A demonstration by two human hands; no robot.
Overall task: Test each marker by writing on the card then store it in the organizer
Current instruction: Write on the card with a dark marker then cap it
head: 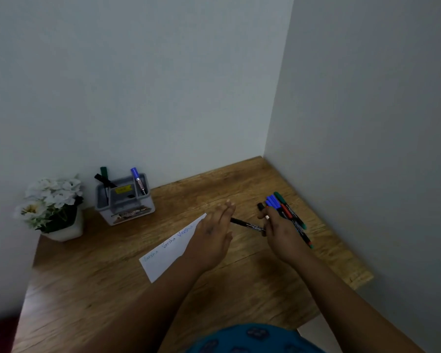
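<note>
**Black marker uncapped, card next**

Left hand [211, 240] lies flat, fingers straight, pinning the card [168, 248] mid-desk. Right hand [278, 225] grips the marker [247, 225] and seemingly its cap [261, 206]. Write lightly, then recap firmly. 3 markers stand in the organizer [124, 200] at the far-left edge.

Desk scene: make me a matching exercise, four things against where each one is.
Things:
1. blue marker
2. black marker
3. flowers
4. card

Places:
A. under the left hand
B. far left, by the wall
C. standing in the organizer
D. held in the right hand

Pairs: 1-C, 2-D, 3-B, 4-A
</note>
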